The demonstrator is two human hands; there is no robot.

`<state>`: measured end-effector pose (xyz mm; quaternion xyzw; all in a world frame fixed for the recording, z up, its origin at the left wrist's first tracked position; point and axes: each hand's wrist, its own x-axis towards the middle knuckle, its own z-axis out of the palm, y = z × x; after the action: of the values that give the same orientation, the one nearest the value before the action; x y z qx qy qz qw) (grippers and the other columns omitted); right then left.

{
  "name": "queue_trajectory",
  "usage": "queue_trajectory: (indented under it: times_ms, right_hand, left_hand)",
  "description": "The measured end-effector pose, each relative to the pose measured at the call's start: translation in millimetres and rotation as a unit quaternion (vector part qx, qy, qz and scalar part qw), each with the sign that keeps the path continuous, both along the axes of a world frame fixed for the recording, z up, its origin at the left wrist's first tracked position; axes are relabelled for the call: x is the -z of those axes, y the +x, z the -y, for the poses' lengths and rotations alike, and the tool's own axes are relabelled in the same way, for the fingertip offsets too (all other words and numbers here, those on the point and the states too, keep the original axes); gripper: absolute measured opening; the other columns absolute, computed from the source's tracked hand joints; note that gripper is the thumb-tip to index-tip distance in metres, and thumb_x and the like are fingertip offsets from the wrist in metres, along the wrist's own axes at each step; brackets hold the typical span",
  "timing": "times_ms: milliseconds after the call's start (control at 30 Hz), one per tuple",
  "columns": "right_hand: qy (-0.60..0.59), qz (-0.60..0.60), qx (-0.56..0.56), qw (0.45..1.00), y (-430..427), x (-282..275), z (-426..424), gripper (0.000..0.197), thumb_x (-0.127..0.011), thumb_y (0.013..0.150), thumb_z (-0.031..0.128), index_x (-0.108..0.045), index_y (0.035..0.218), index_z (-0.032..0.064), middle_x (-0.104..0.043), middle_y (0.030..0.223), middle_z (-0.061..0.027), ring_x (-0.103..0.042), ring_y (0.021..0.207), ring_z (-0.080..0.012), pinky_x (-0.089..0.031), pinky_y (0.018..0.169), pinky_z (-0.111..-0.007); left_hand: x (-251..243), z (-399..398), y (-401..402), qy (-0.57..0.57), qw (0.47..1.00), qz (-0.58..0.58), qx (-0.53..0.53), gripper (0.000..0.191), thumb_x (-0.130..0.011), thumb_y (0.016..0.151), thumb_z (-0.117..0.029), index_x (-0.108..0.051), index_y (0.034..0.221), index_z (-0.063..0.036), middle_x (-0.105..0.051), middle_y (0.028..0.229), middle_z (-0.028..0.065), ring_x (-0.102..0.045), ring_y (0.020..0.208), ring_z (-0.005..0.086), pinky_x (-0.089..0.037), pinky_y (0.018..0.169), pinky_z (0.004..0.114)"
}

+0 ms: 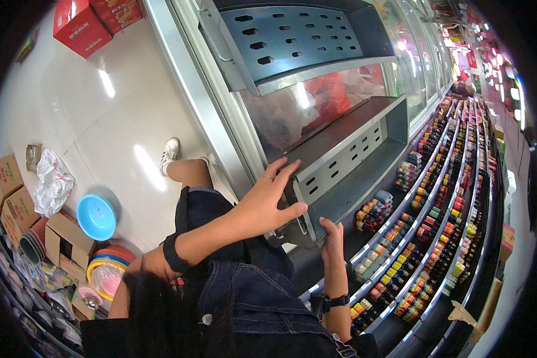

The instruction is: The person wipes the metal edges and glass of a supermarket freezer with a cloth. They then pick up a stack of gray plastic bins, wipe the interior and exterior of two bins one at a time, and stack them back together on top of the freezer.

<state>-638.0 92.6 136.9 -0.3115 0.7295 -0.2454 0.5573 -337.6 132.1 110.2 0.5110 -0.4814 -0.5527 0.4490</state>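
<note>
Before me stands a grey metal rack unit with slotted panels; its lower tray (358, 174) lies right at my hands. My left hand (273, 197) reaches over the near end of that tray, fingers spread, close to its corner and the end handle; whether the fingertips touch it I cannot tell. My right hand (332, 235) is at the tray's near lower corner, thumb up against the edge, its other fingers hidden behind or under the metal. An upper slotted tray (295, 36) with a wire handle sits beyond. Red and clear plastic wrapping (326, 98) shows between the trays.
Long shelves of bottles and jars (429, 223) run along the right. Glass doors (411, 53) line the far side. On the left floor are a blue basin (96, 217), cardboard boxes (20, 215), a white plastic bag (53, 181) and red cartons (78, 27).
</note>
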Motion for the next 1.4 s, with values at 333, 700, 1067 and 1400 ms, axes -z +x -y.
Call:
queue_trajectory:
  times_ms: [333,700,1067,1400]
  right_hand:
    - [-0.036,-0.083,0.015,0.996,-60,5,-8,0.040,-0.063,0.112,0.032,-0.068,0.131,-0.0018,-0.071,0.122,-0.0058,-0.067,0.112,-0.0169,-0.053,0.101,-0.033]
    - [-0.405,-0.392,-0.164,0.809,111,-49,123,0.038,-0.054,0.114,0.037,-0.065,0.128,0.0035,-0.071,0.110,-0.0201,-0.071,0.090,-0.0376,-0.056,0.077,-0.046]
    - [-0.440,-0.230,-0.494,0.714,177,-34,48,0.016,-0.072,0.094,0.027,-0.065,0.090,0.0126,-0.065,0.089,-0.0125,-0.073,0.074,-0.0351,-0.059,0.061,-0.047]
    - [-0.481,-0.264,-0.431,0.716,192,-19,105,0.016,-0.071,0.091,0.023,-0.067,0.085,0.0091,-0.069,0.085,-0.0126,-0.073,0.075,-0.0364,-0.058,0.065,-0.048]
  left_hand:
    - [-17,-1,41,0.096,0.995,-0.025,-0.025,0.046,-0.078,0.102,-0.044,-0.062,0.098,-0.0017,-0.065,0.080,0.0093,-0.064,0.074,0.0205,-0.052,0.069,0.036]
    - [-1,11,41,0.136,0.983,-0.120,0.023,0.038,-0.083,0.095,-0.013,-0.047,0.106,-0.0073,-0.068,0.094,0.0084,-0.071,0.083,0.0166,-0.058,0.073,0.032]
    - [-1,1,27,0.159,0.963,-0.198,-0.094,0.032,-0.076,0.097,0.005,-0.048,0.108,-0.0059,-0.064,0.096,0.0022,-0.069,0.087,0.0109,-0.061,0.084,0.028]
    - [2,27,44,0.150,0.965,-0.171,-0.127,0.031,-0.075,0.096,0.002,-0.047,0.108,-0.0058,-0.069,0.096,0.0075,-0.072,0.085,0.0139,-0.061,0.079,0.029]
